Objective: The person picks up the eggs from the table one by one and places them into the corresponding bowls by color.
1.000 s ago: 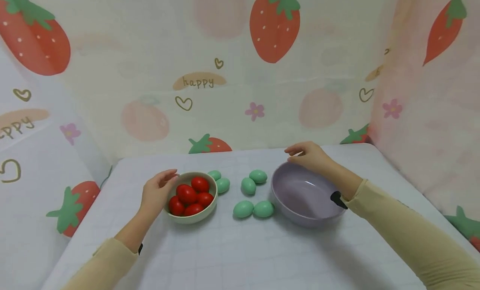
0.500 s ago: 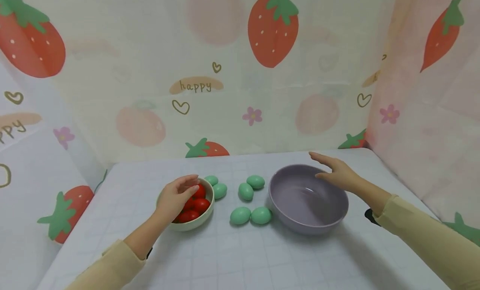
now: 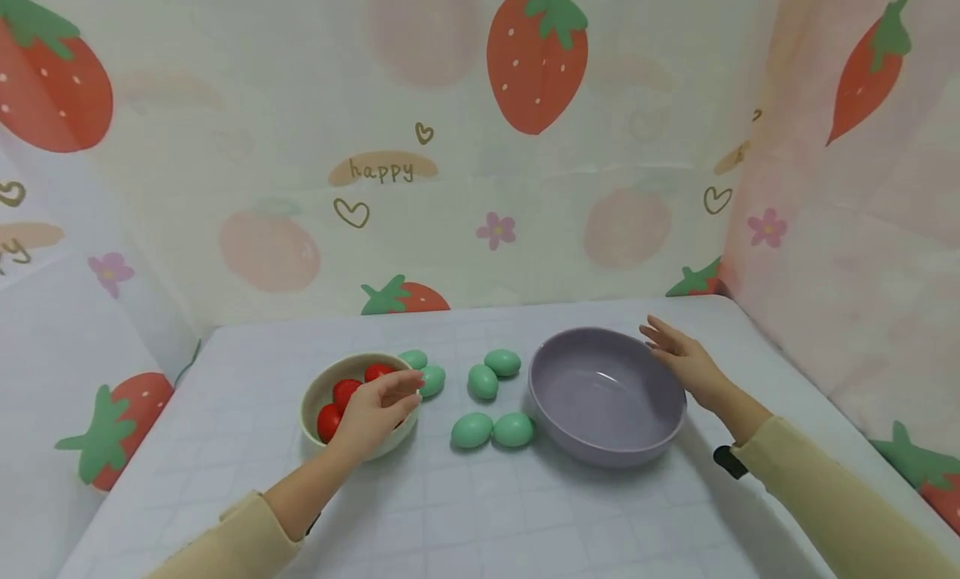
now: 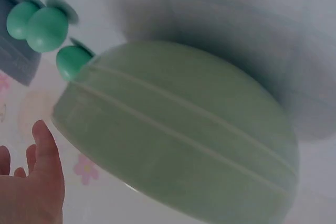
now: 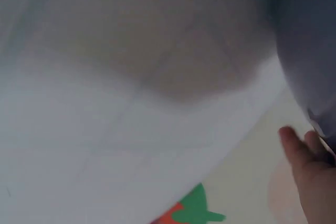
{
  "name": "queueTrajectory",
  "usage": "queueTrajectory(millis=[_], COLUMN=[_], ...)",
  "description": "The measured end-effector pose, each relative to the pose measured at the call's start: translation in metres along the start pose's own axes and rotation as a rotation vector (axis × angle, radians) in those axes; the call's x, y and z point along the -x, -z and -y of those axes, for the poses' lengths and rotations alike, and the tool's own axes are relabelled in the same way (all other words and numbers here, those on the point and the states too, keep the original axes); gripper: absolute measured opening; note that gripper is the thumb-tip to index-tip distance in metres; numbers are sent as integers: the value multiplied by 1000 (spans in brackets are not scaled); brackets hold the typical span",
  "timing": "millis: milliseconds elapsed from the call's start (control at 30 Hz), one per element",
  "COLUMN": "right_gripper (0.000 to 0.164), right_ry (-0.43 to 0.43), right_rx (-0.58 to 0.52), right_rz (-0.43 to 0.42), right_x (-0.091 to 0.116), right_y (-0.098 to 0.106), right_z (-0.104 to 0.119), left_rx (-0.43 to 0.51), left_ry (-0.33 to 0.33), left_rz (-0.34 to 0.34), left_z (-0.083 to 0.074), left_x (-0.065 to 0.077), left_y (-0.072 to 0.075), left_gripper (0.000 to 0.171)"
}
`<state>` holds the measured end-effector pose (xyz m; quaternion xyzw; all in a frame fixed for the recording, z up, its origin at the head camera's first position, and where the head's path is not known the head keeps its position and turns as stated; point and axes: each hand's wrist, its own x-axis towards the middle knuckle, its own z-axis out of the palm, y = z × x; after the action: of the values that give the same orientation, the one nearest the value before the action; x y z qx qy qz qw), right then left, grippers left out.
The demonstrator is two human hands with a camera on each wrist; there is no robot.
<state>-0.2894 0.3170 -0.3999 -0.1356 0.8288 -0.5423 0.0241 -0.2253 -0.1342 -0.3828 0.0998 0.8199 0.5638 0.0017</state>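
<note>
In the head view my left hand (image 3: 378,414) hovers over the near right side of a small pale green bowl (image 3: 311,400) with several red eggs (image 3: 347,393) in it. Its fingers are relaxed, and nothing appears between them; it hides part of the eggs and rim. The left wrist view has the bowl's outer wall (image 4: 184,129) beside the fingers. To the right stands a larger purple bowl (image 3: 600,396) with nothing inside. My right hand (image 3: 693,369) is at this bowl's right rim, fingers loosely extended; whether they touch it, I cannot tell.
Between the bowls, green eggs lie on the white table in pairs: one pair (image 3: 427,381) beside the small bowl, another (image 3: 482,381) further back, a third (image 3: 513,430) in front, close to the purple bowl. Strawberry-printed curtains (image 3: 465,254) enclose the back and sides.
My left hand has moved right, from the small bowl's left rim across the red eggs. My right hand has moved from the purple bowl's back rim to its right side.
</note>
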Motion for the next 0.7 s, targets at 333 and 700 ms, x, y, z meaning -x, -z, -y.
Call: queueTrajectory(millis=[333,700], right_gripper=[65,70], right_ry=[-258,-277], right_rx=[-254,-328], right_rz=[-119,-117], right_x=[1,-1], right_y=[-8,-10], right_z=[-3,-3], left_rx=[13,-119], left_ry=[-7,51], left_rz=[87,157], left_z=[7,18], left_x=[8,4], left_y=[-33,-56], left_gripper=[33,48])
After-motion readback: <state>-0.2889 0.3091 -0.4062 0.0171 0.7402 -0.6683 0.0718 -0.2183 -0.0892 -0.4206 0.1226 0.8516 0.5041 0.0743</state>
